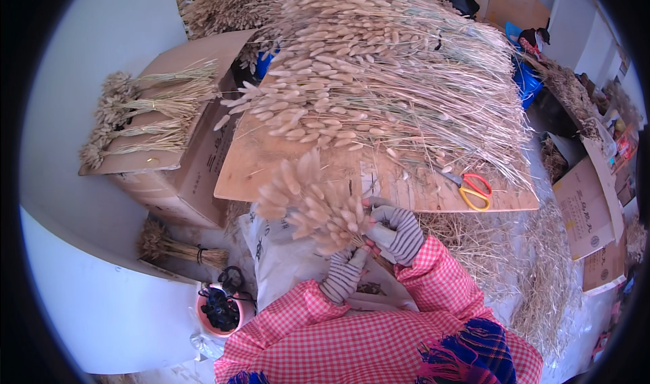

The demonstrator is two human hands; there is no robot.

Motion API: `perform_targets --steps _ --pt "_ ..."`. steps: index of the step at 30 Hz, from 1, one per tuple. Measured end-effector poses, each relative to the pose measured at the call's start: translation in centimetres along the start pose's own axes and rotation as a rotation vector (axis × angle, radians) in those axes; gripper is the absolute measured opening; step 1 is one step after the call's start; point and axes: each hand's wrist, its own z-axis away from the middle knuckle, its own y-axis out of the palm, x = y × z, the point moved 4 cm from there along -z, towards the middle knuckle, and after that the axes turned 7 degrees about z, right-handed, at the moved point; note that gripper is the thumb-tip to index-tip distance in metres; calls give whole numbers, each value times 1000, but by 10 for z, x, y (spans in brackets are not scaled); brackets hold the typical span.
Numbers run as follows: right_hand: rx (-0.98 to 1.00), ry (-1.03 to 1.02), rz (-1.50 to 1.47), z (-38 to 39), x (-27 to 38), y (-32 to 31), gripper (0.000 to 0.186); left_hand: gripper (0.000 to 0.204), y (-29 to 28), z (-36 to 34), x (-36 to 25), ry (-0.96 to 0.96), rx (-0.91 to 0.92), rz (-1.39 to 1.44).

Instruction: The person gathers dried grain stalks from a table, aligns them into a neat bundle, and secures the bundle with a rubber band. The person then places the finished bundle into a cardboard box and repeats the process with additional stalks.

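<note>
Two sets of fingers, on our left hand (342, 275) and right hand (401, 232), grasped the grass bunch (313, 204) at the near edge of the counter (252, 157); the bunch's long axis ran diagonally, fluffy heads pointing far-left, stems near-right. Scissors (462, 183) lay toward the near-right corner.

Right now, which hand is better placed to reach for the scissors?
Probably the right hand: it is nearer the scissors, which lie on the wooden board. The left hand is farther away, by the fluffy bunch.
</note>
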Motion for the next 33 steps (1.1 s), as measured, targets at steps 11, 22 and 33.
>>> perform_targets --steps 11,22,33 --pt "-77 -645 793 -9 18 14 14 22 -5 -5 9 74 93 -82" --pt "-162 -448 713 2 18 8 36 17 -7 -9 -8 63 -8 91" --pt "163 -9 1068 45 -66 -23 34 19 9 -11 -9 -50 42 126"
